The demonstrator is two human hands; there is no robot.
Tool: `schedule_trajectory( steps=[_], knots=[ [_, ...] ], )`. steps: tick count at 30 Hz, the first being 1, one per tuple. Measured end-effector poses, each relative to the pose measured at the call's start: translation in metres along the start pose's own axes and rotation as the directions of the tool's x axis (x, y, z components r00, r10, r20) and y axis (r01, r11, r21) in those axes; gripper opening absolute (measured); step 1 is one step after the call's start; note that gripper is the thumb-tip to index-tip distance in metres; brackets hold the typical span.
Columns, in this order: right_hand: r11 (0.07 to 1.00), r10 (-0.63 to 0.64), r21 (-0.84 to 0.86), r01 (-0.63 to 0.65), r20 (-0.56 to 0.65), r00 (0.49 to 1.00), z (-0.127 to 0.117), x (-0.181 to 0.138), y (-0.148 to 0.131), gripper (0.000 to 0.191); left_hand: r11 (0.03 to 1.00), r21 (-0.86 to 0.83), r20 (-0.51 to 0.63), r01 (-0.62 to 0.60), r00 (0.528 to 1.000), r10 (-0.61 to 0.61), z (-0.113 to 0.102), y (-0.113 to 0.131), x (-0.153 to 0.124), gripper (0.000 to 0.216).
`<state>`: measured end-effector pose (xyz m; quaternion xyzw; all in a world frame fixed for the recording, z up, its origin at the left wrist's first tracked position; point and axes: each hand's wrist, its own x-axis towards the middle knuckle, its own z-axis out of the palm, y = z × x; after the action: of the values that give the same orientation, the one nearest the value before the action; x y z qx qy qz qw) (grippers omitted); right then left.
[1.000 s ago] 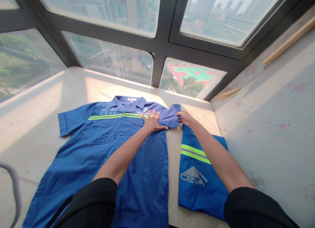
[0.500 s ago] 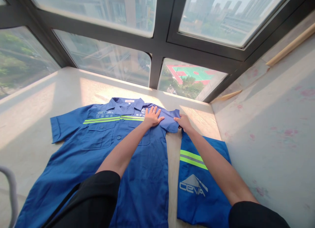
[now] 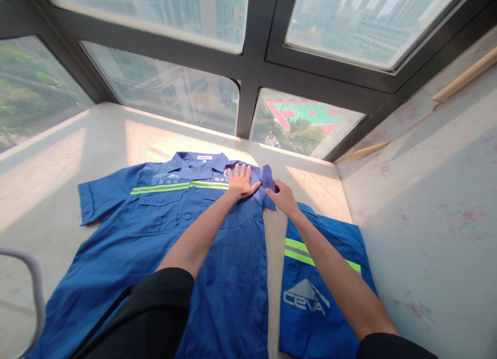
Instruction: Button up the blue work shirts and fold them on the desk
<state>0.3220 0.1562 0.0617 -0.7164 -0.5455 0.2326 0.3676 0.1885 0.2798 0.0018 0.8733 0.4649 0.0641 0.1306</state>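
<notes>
Frame centre: left hand (image 3: 241, 184) spread flat, gripping nothing, likely anchoring shirt (image 3: 229, 271) while right hand (image 3: 285, 197) pinches sleeve (image 3: 267, 181). Lower right: folded garment (image 3: 306, 297), apparently set aside.

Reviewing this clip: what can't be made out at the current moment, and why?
All in the head view:
- Chest lettering on the spread shirt: partly covered by the left hand.
- Shirt's bottom hem: cut off by the lower edge.
- Collar label: print too small to read.
- Folded garment's stripe: partly hidden by the right forearm.
- Right hand's grip: some fingertips hidden by the hand itself.
</notes>
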Motion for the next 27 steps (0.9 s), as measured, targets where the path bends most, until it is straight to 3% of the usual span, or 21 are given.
schedule_trajectory(
  steps=[2, 6, 9, 12, 17, 18, 20, 22, 23, 25, 27],
  knots=[
    [0.972, -0.159, -0.169, 0.162, 0.029, 0.987, 0.005, -0.008, -0.01, 0.032, 1.0, -0.019, 0.012, -0.007, 1.0, 0.008, -0.001, -0.003, 0.003, 0.07],
    [0.828, -0.307, -0.376, 0.416, 0.318, 0.897, 0.023, -0.026, -0.021, 0.045, 0.999, -0.042, 0.046, 0.006, 0.999, -0.005, -0.004, -0.012, 0.014, 0.058],
    [0.78, -0.326, -0.36, 0.511, 0.463, 0.824, 0.037, -0.033, -0.017, 0.049, 0.996, -0.086, 0.036, 0.006, 0.999, -0.003, -0.011, -0.019, 0.022, 0.048],
    [0.79, -0.39, -0.252, 0.558, 0.496, 0.776, 0.042, -0.034, -0.01, 0.044, 0.992, -0.13, 0.026, -0.002, 1.0, 0.005, -0.024, -0.029, 0.03, 0.042],
    [0.777, -0.46, -0.281, 0.563, 0.356, 0.813, 0.042, -0.029, -0.008, 0.042, 0.982, -0.184, -0.085, 0.032, 0.995, -0.049, -0.048, -0.033, 0.036, 0.053],
    [0.769, -0.453, -0.319, 0.554, 0.34, 0.824, 0.044, -0.029, -0.008, 0.044, 0.985, -0.174, -0.127, -0.015, 0.992, -0.008, -0.051, -0.03, 0.036, 0.053],
    [0.748, -0.425, -0.38, 0.543, 0.355, 0.833, 0.052, -0.031, -0.006, 0.054, 0.971, -0.102, -0.169, -0.218, 0.965, 0.2, -0.053, -0.023, 0.033, 0.054],
    [0.727, -0.393, -0.419, 0.543, 0.395, 0.831, 0.063, -0.037, -0.001, 0.064, 0.898, 0.002, -0.086, -0.441, 0.894, 0.439, -0.049, -0.016, 0.029, 0.055],
    [0.716, -0.381, -0.435, 0.545, 0.411, 0.828, 0.068, -0.041, 0.002, 0.067, 0.867, 0.038, -0.011, -0.496, 0.868, 0.497, -0.044, -0.014, 0.026, 0.056],
    [0.688, -0.376, -0.464, 0.557, 0.429, 0.822, 0.076, -0.05, 0.007, 0.068, 0.874, 0.077, 0.106, -0.48, 0.875, 0.472, -0.034, -0.014, 0.021, 0.059],
    [0.666, -0.387, -0.478, 0.573, 0.436, 0.813, 0.081, -0.06, 0.011, 0.067, 0.913, 0.078, 0.136, -0.4, 0.912, 0.387, -0.023, -0.018, 0.018, 0.063]
  ],
)
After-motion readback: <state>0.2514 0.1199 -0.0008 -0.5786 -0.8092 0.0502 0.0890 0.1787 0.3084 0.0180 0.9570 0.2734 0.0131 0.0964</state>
